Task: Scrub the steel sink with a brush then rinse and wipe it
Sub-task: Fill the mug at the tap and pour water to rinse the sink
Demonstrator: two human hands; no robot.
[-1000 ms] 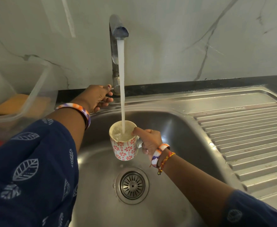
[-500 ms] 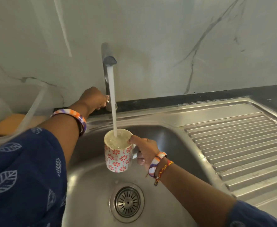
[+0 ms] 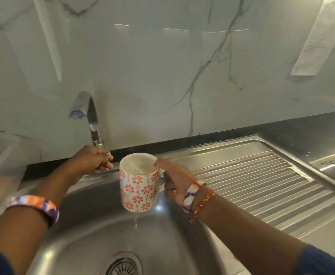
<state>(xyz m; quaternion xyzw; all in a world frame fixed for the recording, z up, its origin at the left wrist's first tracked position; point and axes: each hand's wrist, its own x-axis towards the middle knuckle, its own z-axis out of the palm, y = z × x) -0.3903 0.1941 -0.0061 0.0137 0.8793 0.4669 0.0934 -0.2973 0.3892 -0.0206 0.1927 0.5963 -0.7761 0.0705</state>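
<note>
The steel sink fills the lower half of my view, its round basin set into the counter with the drain at the bottom edge. The metal looks wet and shiny, and I see no foam or dirt on the parts in view. To the right of the basin lies the ribbed draining board, part of the same steel unit.

Above the basin my right hand holds a patterned mug by its handle, fingers curled through it and the thumb pressed on the rim. The mug is upright and full nearly to the brim with water. A thin trickle falls from its base towards the drain.

My left hand reaches to the back of the sink, closed around something at the foot of the tap, most likely the tap's lever, though the hand hides it. No water runs from the spout.

Behind everything is a pale marble-look wall. A clear plastic tub sits at the far left, blurred.

No brush or cloth is in sight. I judge this to be the rinsing stage: the filled mug looks ready to be poured over the steel. Wiping the sink dry is yet to be done.
</note>
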